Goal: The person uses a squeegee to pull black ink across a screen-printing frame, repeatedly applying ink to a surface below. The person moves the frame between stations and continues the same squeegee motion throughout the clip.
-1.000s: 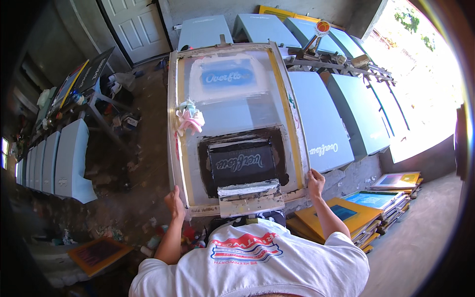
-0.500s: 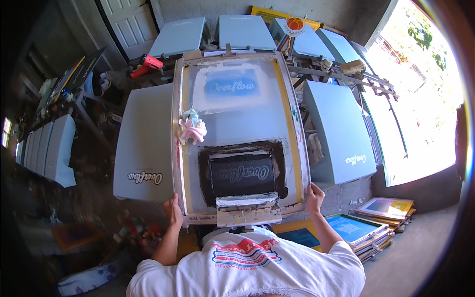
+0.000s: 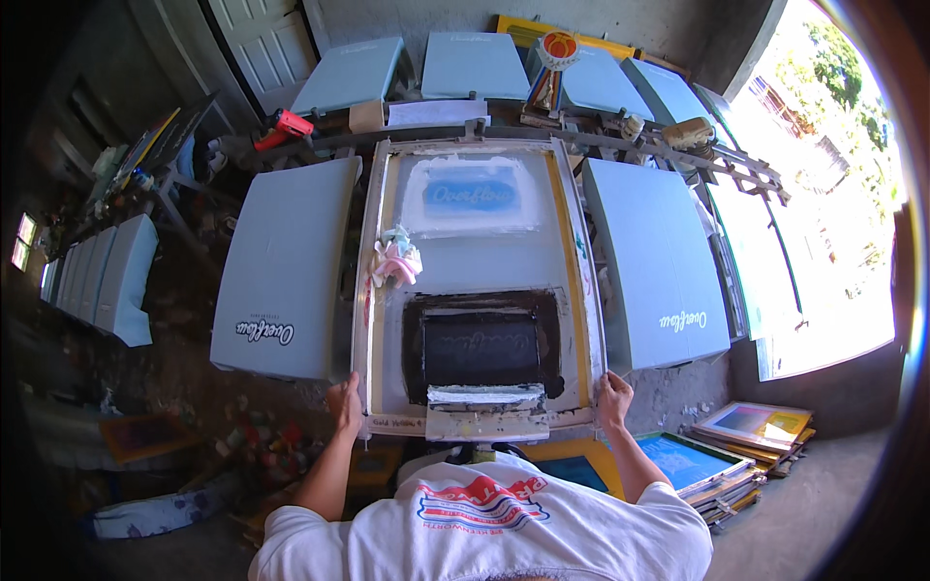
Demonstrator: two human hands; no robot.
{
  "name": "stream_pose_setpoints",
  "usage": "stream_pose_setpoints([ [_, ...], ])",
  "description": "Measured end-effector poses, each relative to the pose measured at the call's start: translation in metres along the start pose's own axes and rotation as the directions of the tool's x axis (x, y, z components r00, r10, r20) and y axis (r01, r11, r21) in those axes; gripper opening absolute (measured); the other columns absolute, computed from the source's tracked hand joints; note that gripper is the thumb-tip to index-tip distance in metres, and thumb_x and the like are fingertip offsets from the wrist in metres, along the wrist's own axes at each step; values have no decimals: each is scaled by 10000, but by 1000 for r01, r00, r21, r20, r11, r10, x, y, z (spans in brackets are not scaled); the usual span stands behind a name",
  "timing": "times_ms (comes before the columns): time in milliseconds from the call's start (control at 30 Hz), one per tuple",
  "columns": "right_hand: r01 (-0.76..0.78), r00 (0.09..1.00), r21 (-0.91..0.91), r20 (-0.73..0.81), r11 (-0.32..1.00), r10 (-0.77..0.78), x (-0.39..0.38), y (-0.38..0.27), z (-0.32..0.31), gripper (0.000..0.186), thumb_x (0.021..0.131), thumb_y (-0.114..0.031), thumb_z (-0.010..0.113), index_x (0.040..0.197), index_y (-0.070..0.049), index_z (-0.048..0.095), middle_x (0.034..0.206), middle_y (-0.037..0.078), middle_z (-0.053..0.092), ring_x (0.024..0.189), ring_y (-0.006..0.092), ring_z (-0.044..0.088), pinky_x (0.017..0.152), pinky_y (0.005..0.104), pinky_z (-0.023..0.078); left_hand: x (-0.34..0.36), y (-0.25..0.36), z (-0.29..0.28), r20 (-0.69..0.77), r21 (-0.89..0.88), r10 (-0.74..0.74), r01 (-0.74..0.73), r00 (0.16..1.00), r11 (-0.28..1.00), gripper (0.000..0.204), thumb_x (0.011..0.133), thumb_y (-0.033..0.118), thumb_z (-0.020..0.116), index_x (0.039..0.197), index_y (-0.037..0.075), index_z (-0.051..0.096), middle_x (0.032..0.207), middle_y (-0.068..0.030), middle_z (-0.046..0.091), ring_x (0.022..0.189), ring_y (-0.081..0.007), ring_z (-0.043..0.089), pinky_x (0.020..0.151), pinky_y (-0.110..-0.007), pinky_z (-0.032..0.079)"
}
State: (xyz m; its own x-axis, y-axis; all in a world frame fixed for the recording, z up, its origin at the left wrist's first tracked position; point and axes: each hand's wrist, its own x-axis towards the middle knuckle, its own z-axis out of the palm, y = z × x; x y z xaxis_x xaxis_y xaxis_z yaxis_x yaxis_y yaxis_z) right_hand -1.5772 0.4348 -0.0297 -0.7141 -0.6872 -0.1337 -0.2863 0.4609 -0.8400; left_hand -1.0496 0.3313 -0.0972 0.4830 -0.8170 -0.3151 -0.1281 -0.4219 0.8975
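Note:
In front of me is a large screen-printing frame (image 3: 589,339), with a blue stencil patch (image 3: 470,194) at its far end and a black ink-coated patch (image 3: 480,351) at the near end. A white-smeared squeegee (image 3: 484,395) lies across the near end. A crumpled pink and mint cloth (image 3: 395,261) rests on the mesh's left side. My left hand (image 3: 345,400) grips the frame's near left corner, fingers closed round it. My right hand (image 3: 613,399) is likewise closed on the near right corner.
Pale blue panels (image 3: 281,261) (image 3: 654,261) flank the frame, with more (image 3: 470,68) behind a metal rail (image 3: 601,131). A red heat gun (image 3: 283,129) and a trophy-like stand (image 3: 552,73) are on the rail. Stacked screens (image 3: 751,426) lean low at right; a bright opening is beyond.
My view has swung leftward with the frame, which now sits between two blue panels. Its far end is lower in the picture, showing the rail behind. Both hands keep their grip.

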Motion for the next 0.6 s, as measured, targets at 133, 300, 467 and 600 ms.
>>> stream_pose_setpoints([
  [133,8,1000,-6,18,1000,-8,8,4,-12,252,952,-143,574,1061,27,725,732,72,707,704,69,589,671,297,487,-4,0,9,18,-6,29,-29,999,1000,519,939,286,701,567,14,460,570,0,433,586,-127,372,548,-393,314],
  [300,9,1000,-67,27,998,-7,20,3,-6,247,950,-138,571,1045,34,720,716,73,693,694,74,588,657,300,482,3,16,16,26,88,49,-51,998,995,508,941,292,697,578,7,483,569,-6,435,587,-128,375,549,-394,316],
  [467,-29,1000,15,5,999,29,29,-10,5,252,949,-121,590,1082,45,725,763,69,709,724,87,611,673,292,492,13,34,20,97,156,23,-38,995,987,473,953,312,682,647,-28,561,582,-11,473,602,-122,391,556,-387,325],
  [600,-54,999,-36,-1,998,53,31,-27,15,256,938,-110,635,1105,57,735,821,56,736,762,89,630,699,270,499,23,41,18,145,183,-14,-13,989,983,457,962,315,673,697,-50,603,588,-13,497,614,-118,405,565,-379,335],
])
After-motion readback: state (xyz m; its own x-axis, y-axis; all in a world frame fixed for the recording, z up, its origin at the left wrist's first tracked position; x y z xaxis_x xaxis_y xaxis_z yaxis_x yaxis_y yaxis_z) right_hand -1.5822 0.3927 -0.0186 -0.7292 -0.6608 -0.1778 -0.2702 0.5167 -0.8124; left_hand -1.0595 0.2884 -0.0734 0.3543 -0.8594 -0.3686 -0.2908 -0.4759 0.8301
